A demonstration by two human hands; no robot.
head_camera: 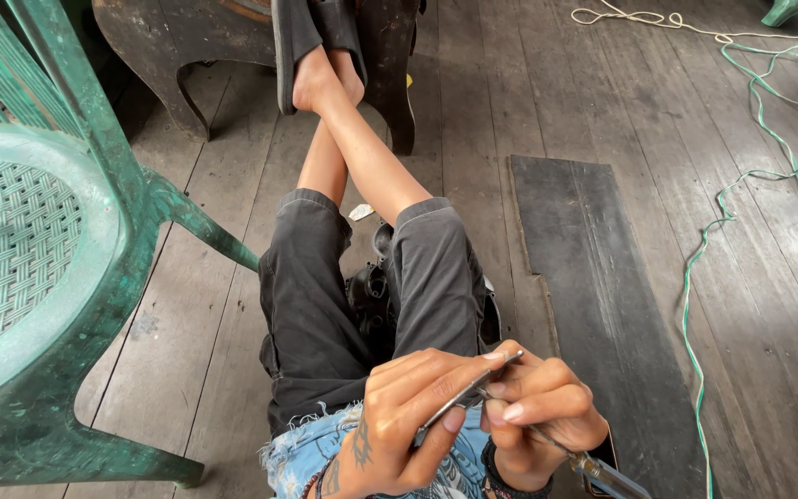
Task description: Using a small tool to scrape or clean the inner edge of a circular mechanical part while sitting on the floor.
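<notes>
A thin grey metal blade (465, 397) is pinched by the left hand (408, 425); a blue-handled slim metal tool (593, 467), cut off at the frame's bottom edge, is gripped by the right hand (538, 411).

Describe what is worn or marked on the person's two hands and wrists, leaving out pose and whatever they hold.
Both hands are bare, with no gloves or sleeves. The left hand has a dark tattoo near the wrist and a beaded bracelet below it. The right hand has a dark band around the wrist. Fingernails are short and unpainted.
</notes>
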